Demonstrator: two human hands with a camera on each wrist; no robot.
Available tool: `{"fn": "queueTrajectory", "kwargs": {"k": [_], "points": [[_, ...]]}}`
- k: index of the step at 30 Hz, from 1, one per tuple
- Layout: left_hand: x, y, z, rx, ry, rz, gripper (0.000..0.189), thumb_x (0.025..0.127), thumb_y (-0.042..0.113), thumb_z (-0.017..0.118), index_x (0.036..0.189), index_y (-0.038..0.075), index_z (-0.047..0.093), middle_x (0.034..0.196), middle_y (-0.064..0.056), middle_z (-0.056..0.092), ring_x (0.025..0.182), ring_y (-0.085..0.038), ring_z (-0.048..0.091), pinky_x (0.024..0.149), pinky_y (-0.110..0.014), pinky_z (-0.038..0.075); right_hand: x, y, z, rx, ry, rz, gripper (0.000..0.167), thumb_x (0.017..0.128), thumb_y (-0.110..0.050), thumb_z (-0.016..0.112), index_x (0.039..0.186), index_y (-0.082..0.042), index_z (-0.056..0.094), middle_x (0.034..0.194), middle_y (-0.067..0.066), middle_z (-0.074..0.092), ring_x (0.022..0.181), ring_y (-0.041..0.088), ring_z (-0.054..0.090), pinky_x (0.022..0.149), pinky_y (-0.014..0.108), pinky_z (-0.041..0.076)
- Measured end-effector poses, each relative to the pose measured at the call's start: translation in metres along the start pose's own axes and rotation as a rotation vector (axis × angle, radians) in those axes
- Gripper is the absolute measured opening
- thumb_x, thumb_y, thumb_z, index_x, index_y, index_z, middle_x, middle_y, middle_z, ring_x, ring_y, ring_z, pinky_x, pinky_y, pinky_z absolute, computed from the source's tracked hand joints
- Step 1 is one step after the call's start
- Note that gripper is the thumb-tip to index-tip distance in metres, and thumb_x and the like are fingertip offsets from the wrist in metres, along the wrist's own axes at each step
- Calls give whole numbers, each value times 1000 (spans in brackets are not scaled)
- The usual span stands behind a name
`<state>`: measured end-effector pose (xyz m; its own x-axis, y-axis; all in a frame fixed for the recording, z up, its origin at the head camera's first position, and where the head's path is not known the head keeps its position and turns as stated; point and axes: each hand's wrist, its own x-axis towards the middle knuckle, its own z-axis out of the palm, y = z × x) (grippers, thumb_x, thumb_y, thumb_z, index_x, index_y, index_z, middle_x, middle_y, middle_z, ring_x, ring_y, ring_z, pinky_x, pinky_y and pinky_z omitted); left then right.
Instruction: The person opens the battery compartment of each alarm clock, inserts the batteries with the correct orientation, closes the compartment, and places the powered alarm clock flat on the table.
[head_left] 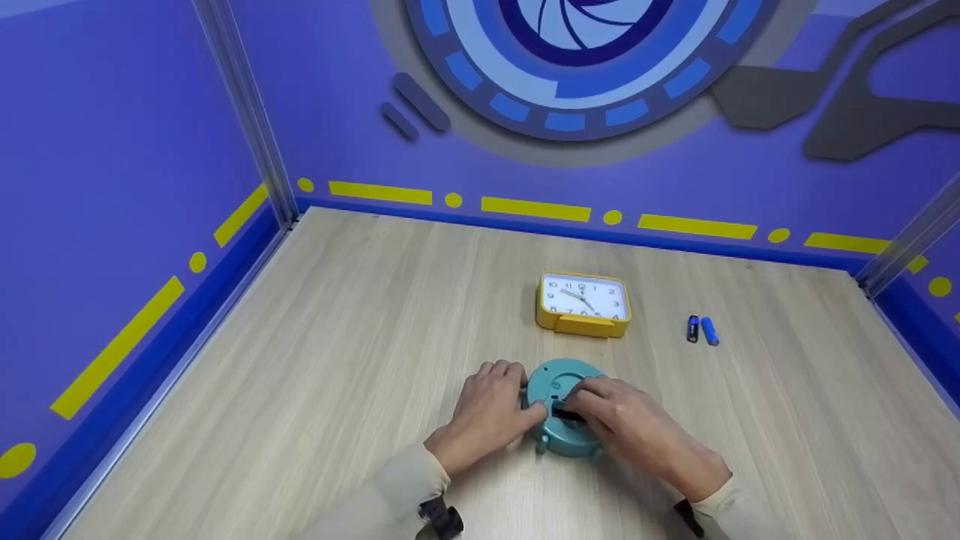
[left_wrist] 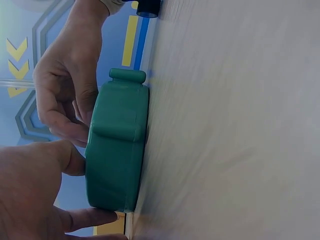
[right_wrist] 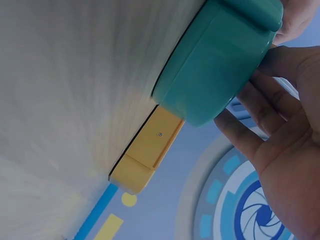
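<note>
- Furthest left from where I stand, a blue-purple wall panel with yellow dashes and dots [head_left: 112,187] meets the pale wood-grain tabletop [head_left: 375,300].
- Next comes a beige sleeve [head_left: 401,484] with a small black device [head_left: 441,517] strapped at the wrist.
- The person's left hand [head_left: 491,405] grips the near-left rim of the work, thumb bent onto its upper face, the other fingers held close together along its far-left side.
- The round teal plastic casing with stubby feet [head_left: 555,435] lies flat on the table between both hands, a dark slot [head_left: 568,413] showing in its upper face.
- Just beyond it, a rectangular yellow clock with a white dial [head_left: 585,298] lies face up, apart from the casing.
- The person's right hand [head_left: 637,424] reaches over the casing from the right, fingers bent, tips at the slot; I can't tell whether they pinch anything.
- Furthest right, a black-and-blue cylindrical battery [head_left: 693,328] and a plain blue one [head_left: 709,331] lie side by side.
</note>
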<state>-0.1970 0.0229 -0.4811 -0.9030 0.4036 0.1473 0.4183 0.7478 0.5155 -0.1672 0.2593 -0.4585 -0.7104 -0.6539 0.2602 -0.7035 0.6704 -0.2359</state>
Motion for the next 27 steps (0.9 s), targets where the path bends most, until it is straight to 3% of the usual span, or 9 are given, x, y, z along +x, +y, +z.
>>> {"fn": "queueTrajectory", "kwargs": {"k": [7,13,27], "points": [[0,1,0,4,3,-1,30,91,39,68,101,11,63,96,2,57,90,-19,50,82,-39,46,0,0,1,20,35,-10,24,96,0,76,116,-13,72,110,-4,71,100,12,67,89,41,59],[0,1,1,41,6,3,31,91,39,67,101,11,63,96,1,58,91,-21,52,83,-40,48,0,0,1,-22,107,-47,28,90,4,81,113,-9,73,103,0,70,92,15,67,83,39,61],[1,2,-1,26,-18,-17,31,93,39,67,104,11,63,97,2,57,91,-20,50,84,-40,46,2,-2,1,-74,87,-6,20,85,-1,87,101,-10,79,98,-1,66,89,14,64,81,37,60]]}}
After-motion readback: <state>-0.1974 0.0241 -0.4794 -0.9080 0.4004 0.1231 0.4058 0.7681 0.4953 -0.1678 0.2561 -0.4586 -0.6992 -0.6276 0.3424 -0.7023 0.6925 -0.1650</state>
